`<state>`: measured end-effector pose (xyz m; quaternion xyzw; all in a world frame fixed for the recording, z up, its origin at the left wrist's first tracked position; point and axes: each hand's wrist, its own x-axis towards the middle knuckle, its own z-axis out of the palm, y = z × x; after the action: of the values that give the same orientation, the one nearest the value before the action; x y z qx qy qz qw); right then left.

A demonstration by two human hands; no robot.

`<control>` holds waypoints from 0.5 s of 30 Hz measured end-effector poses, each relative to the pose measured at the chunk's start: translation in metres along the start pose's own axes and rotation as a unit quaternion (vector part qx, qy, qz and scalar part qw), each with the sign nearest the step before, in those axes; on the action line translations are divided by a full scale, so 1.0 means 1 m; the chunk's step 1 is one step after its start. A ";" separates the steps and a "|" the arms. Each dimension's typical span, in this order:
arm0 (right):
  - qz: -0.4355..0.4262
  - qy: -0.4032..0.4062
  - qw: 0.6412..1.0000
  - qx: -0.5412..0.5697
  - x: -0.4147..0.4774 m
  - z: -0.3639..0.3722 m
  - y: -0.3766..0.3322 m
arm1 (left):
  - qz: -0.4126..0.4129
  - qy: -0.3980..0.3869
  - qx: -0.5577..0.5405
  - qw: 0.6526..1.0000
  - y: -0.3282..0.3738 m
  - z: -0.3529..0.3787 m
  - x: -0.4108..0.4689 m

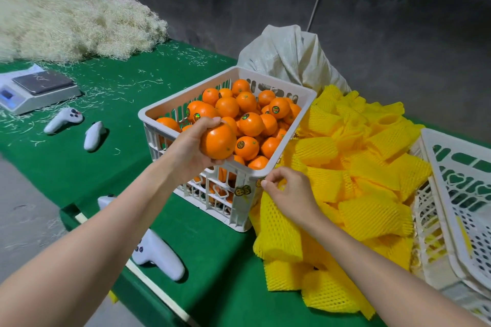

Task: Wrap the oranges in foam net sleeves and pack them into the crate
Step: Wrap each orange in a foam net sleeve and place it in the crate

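Over the crate (249,171) rim, left hand (191,148) round orange (219,141); right hand (289,191) on sleeve (279,220).

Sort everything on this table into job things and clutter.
Job: orange in left hand; right hand pinching foam net sleeve; sleeve pile; crate of oranges; empty crates.
Lying about: scale; white controllers; shredded straw pile; sack.
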<state>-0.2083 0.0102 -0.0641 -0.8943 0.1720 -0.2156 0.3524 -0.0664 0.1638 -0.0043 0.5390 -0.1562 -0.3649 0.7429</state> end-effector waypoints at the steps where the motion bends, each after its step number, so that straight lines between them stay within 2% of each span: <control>1: 0.010 0.009 1.000 0.007 -0.008 0.008 0.003 | 0.002 0.005 -0.001 1.000 -0.002 0.000 0.001; 6: 0.057 -0.012 0.998 -0.023 -0.014 0.038 0.013 | -0.002 0.023 0.000 1.000 -0.010 0.000 0.005; 12: 0.067 0.063 0.994 -0.066 -0.011 0.049 0.021 | -0.020 0.018 0.010 1.000 -0.013 0.001 0.008; 15: 0.041 0.068 0.991 -0.109 -0.009 0.049 0.021 | -0.024 0.018 0.019 0.999 -0.015 0.004 0.007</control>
<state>-0.1945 0.0272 -0.1130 -0.9029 0.2547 -0.2410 0.2485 -0.0696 0.1539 -0.0178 0.5630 -0.1362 -0.3700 0.7264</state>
